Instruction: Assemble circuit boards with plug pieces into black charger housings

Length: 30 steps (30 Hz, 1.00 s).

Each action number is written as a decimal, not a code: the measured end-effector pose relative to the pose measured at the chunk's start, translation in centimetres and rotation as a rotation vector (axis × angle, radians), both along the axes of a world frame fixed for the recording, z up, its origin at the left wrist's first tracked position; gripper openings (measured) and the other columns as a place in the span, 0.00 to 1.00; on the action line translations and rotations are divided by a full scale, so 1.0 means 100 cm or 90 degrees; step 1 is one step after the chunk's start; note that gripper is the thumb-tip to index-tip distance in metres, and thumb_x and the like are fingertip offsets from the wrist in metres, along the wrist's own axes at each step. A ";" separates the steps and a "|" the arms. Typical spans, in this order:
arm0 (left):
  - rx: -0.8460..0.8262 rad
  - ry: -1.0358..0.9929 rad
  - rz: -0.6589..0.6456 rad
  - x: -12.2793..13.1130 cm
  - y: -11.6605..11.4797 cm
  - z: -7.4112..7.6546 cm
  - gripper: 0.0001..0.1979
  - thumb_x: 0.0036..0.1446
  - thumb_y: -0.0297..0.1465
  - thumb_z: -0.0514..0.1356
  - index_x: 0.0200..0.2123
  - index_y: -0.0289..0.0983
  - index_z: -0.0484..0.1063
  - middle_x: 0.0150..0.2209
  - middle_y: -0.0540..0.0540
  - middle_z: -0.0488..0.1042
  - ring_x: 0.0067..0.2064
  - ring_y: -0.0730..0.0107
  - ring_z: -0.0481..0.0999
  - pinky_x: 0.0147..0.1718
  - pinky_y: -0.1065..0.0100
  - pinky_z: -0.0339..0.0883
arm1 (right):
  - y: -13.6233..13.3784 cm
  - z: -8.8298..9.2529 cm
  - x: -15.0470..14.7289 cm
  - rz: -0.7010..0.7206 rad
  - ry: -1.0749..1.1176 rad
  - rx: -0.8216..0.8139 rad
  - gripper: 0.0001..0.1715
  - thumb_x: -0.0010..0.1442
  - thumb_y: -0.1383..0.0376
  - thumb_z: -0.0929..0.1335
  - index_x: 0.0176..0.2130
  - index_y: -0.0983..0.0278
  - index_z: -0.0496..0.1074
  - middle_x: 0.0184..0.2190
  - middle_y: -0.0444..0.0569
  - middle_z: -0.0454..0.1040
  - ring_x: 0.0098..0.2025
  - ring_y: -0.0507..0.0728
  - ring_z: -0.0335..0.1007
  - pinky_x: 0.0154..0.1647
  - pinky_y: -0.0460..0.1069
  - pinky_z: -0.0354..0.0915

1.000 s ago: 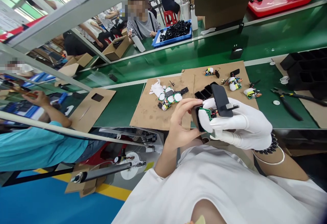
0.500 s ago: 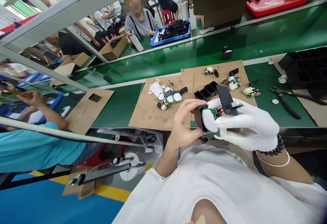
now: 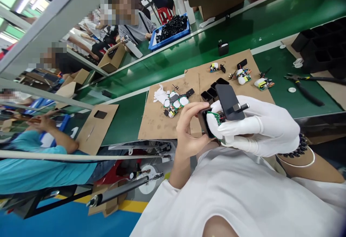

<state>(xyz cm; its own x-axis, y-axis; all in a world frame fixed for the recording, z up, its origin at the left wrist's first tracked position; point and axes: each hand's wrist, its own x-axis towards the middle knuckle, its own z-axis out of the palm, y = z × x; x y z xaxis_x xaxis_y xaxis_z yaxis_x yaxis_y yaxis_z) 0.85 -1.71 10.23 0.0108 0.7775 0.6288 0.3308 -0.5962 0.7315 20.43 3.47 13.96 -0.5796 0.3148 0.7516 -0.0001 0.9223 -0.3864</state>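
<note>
My bare left hand (image 3: 189, 132) grips a small black plastic casing (image 3: 203, 122) between thumb and fingers, its open side turned to the right. My right hand (image 3: 265, 127), in a white glove, pinches a green circuit board (image 3: 216, 116) with a white pad on it. The board sits partly inside the casing's mouth. A black plug cover (image 3: 228, 100) with metal prongs hangs by wires from the board, over my gloved fingers. Behind my hands stand several empty black casings (image 3: 207, 95), partly hidden.
Several boards (image 3: 177, 103) lie on brown cardboard (image 3: 154, 121) beside a white glove (image 3: 160, 94); another board (image 3: 263, 83) lies to the right. Cutting pliers (image 3: 304, 87) and stacked black casings (image 3: 321, 49) are farther right. A co-worker in a turquoise shirt (image 3: 48, 168) sits at left.
The view has swung, so the bench scene has shifted in the picture. Both hands keep their grips; the board appears slightly deeper in the casing.
</note>
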 end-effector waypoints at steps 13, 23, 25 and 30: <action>0.002 -0.014 -0.010 0.004 0.002 0.001 0.30 0.50 0.48 0.68 0.54 0.44 0.71 0.49 0.43 0.74 0.51 0.58 0.72 0.48 0.60 0.66 | 0.001 0.001 0.001 0.054 0.066 -0.037 0.05 0.63 0.69 0.68 0.39 0.59 0.69 0.40 0.49 0.75 0.45 0.52 0.75 0.47 0.49 0.73; 0.011 0.027 0.000 0.006 0.001 0.007 0.27 0.53 0.47 0.66 0.54 0.42 0.70 0.49 0.43 0.73 0.51 0.57 0.72 0.51 0.58 0.66 | 0.003 -0.008 0.003 0.082 0.106 -0.101 0.09 0.64 0.67 0.68 0.45 0.55 0.71 0.37 0.47 0.75 0.46 0.53 0.74 0.47 0.51 0.73; 0.006 0.045 0.006 0.007 0.001 0.008 0.28 0.54 0.48 0.65 0.54 0.42 0.70 0.49 0.42 0.73 0.52 0.56 0.72 0.51 0.58 0.66 | 0.003 -0.009 0.004 0.078 0.091 -0.100 0.11 0.64 0.67 0.68 0.45 0.54 0.71 0.36 0.47 0.76 0.47 0.53 0.74 0.47 0.51 0.72; 0.018 0.067 0.009 0.007 0.000 0.009 0.28 0.54 0.49 0.65 0.54 0.41 0.69 0.50 0.41 0.73 0.53 0.55 0.71 0.50 0.57 0.66 | 0.003 -0.011 0.008 0.063 0.069 -0.102 0.14 0.63 0.69 0.68 0.46 0.53 0.72 0.38 0.48 0.77 0.50 0.55 0.74 0.47 0.52 0.72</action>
